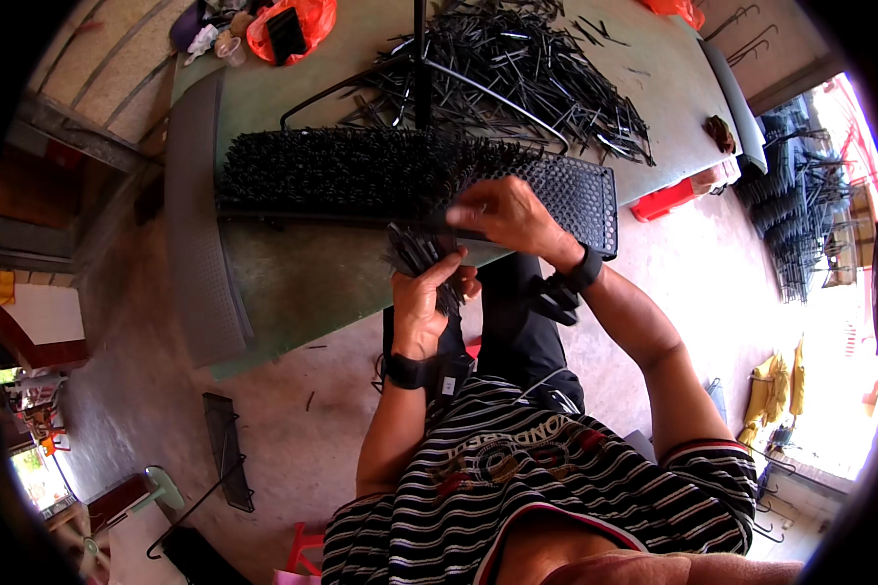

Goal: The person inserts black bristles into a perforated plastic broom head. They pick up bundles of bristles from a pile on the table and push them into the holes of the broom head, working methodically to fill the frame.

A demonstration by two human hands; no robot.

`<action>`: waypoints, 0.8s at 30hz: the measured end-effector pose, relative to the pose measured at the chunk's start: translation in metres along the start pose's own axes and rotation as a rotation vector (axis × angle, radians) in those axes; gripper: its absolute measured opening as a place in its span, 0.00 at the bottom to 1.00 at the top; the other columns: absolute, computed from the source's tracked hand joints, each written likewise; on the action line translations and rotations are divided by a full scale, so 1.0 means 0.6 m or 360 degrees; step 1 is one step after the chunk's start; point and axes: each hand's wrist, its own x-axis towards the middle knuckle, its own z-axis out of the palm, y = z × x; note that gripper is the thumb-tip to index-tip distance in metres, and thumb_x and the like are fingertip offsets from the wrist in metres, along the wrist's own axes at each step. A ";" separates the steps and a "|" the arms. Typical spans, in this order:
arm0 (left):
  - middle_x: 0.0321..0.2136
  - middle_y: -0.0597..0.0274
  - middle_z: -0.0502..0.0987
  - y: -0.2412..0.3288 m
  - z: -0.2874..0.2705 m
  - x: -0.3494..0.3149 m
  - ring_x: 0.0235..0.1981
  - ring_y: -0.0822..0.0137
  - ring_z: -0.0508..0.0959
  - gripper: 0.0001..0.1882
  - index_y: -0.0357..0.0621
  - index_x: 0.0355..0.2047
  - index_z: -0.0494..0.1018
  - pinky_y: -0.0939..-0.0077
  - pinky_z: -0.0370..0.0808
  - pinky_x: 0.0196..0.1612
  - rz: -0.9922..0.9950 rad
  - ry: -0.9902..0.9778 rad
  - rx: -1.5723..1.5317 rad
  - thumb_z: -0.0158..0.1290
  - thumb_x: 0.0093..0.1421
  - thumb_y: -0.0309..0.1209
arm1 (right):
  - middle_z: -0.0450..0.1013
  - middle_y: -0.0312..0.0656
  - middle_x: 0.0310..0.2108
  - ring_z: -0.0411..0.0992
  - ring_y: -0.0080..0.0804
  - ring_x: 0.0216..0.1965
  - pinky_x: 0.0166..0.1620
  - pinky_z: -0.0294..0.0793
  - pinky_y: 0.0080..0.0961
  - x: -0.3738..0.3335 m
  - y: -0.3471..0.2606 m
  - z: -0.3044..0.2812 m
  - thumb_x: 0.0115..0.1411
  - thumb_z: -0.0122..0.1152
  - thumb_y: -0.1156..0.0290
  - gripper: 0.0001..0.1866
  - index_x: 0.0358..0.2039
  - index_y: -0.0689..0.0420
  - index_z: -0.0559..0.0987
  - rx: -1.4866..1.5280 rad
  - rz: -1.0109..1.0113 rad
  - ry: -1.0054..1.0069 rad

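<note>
My left hand is closed around a bundle of thin black strips, their ends fanning out above the thumb, just in front of the table's near edge. My right hand is over the front side of a long black perforated rack. Its fingers are curled into a pinch toward the left; their tips are blurred, and what they hold is too small to make out. Dense upright black strips fill the rack's left and middle part. Bare holes show at its right end.
A heap of loose black strips lies on the green table behind the rack. A black metal stand rises behind the rack. An orange bag lies at far left, a red stool under the right edge, stacked black racks beyond.
</note>
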 end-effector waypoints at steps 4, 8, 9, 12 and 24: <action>0.32 0.55 0.79 0.000 0.007 0.002 0.28 0.61 0.80 0.14 0.38 0.42 0.72 0.72 0.78 0.30 -0.0090 -0.0173 0.0107 0.57 0.53 0.22 | 0.70 0.33 0.14 0.66 0.15 0.19 0.23 0.66 0.18 -0.015 0.022 -0.007 0.54 0.61 0.66 0.11 0.27 0.63 0.79 0.0450 0.0350 -0.0233; 0.35 0.54 0.78 -0.002 0.003 0.000 0.35 0.60 0.79 0.15 0.38 0.44 0.71 0.70 0.78 0.37 -0.0131 -0.0220 -0.0046 0.56 0.55 0.24 | 0.73 0.39 0.22 0.72 0.22 0.24 0.23 0.69 0.18 -0.030 0.010 -0.018 0.52 0.61 0.74 0.06 0.30 0.62 0.79 0.0199 -0.0135 0.0346; 0.35 0.55 0.78 -0.002 0.003 0.000 0.34 0.61 0.79 0.14 0.39 0.43 0.72 0.70 0.78 0.34 -0.0155 -0.0205 -0.0129 0.56 0.55 0.25 | 0.73 0.40 0.24 0.73 0.25 0.25 0.23 0.71 0.19 -0.037 0.005 -0.016 0.50 0.61 0.76 0.06 0.30 0.62 0.79 -0.0027 -0.0520 0.0512; 0.33 0.56 0.78 -0.002 -0.004 0.005 0.32 0.61 0.79 0.12 0.41 0.40 0.72 0.67 0.78 0.26 -0.0194 -0.0159 -0.0317 0.57 0.55 0.26 | 0.72 0.47 0.38 0.75 0.41 0.37 0.37 0.78 0.30 -0.070 0.017 -0.011 0.41 0.62 0.78 0.19 0.38 0.65 0.77 -0.0438 -0.1297 0.0126; 0.27 0.53 0.77 -0.011 0.007 -0.004 0.19 0.63 0.78 0.09 0.37 0.35 0.71 0.72 0.74 0.17 0.0088 0.0077 0.0012 0.55 0.53 0.19 | 0.75 0.43 0.23 0.75 0.27 0.22 0.26 0.73 0.20 -0.064 0.019 0.018 0.55 0.62 0.67 0.13 0.34 0.66 0.79 0.0270 0.0317 -0.0017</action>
